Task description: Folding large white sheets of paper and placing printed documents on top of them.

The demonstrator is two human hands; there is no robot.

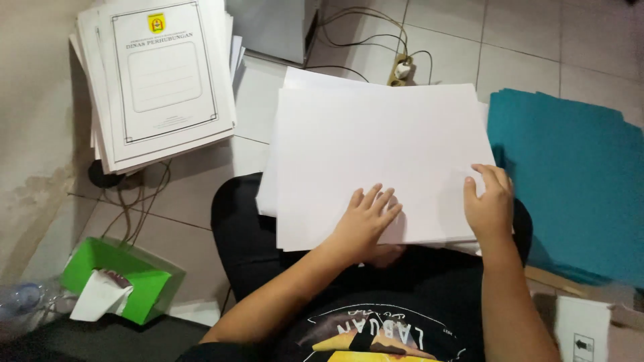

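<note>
Paper is what I see under both hands: a stack of white paper (376, 154) lies on the lap of a person in black clothes, who sits on the tile floor (523, 47). My left hand (362, 224) lies flat on the near edge of the top sheet, with its fingers (379, 201) spread out and open, pressing down and gripping nothing. My right hand (490, 204) is at the right edge of the stack, near the bottom corner. Its fingers (493, 175) are bent and curl over the edge of the sheets, but I cannot tell if they pinch a sheet or just rest there. The stack is a bit messy, and some lower sheets stick out at the left and at the top. Just to the right of the stack lies a pile of teal paper (570, 181) on the floor, touching or almost touching the white stack. Up at the left is a pile of printed covers (161, 80) with a black frame and a small yellow badge on the top one. At the bottom left stands a green box (144, 281) with a white tissue (100, 295) sticking out of it. A power strip (401, 70) with wires lies on the floor behind the stack.
</note>
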